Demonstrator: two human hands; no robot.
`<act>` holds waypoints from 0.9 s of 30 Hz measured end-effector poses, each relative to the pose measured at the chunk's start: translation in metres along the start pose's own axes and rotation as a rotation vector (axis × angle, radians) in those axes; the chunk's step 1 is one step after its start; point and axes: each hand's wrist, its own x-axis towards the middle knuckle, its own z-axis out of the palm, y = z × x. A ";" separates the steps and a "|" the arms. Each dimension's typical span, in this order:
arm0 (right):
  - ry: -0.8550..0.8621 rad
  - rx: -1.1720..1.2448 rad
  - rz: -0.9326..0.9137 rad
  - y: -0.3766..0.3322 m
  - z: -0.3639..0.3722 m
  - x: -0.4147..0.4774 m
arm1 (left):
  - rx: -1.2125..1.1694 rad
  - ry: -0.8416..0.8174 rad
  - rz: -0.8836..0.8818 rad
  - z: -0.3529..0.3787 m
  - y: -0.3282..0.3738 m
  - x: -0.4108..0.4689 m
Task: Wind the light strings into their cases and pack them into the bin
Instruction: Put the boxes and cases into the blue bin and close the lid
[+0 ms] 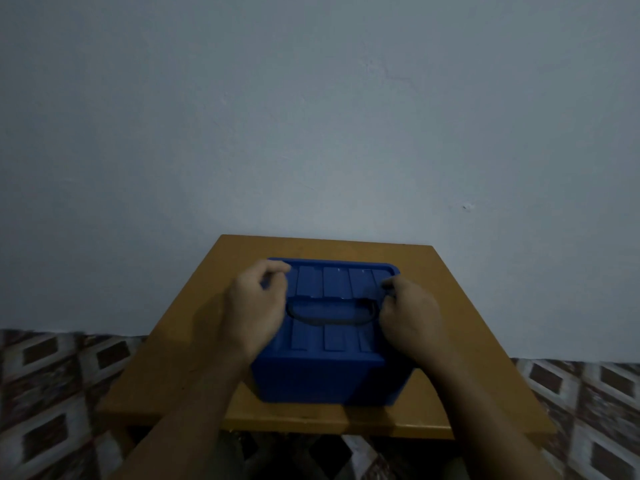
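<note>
A lidded blue bin (322,379) is seen mid-worktop (180,344), its lid (332,282) clasped at both side edges by the left hand (254,306) and right hand (410,315), grips curled closed; no light strings visible, packing seemingly finished or unstarted.

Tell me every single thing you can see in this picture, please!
bin: one, blue, in the middle of the table, lid on
lid: one, blue, ribbed, closed on top of the bin
handle: one, dark, lying flat across the lid
table: one, orange-brown, against the wall
wall: one, pale grey-blue, behind the table
floor: patterned tiles, brown and white, around the table
left hand: one, curled at the left side of the lid
right hand: one, curled at the right side of the lid
No light strings or cases show.
</note>
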 end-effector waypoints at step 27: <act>0.153 0.436 0.275 0.044 -0.009 0.003 | -0.398 -0.153 -0.688 -0.035 -0.033 0.027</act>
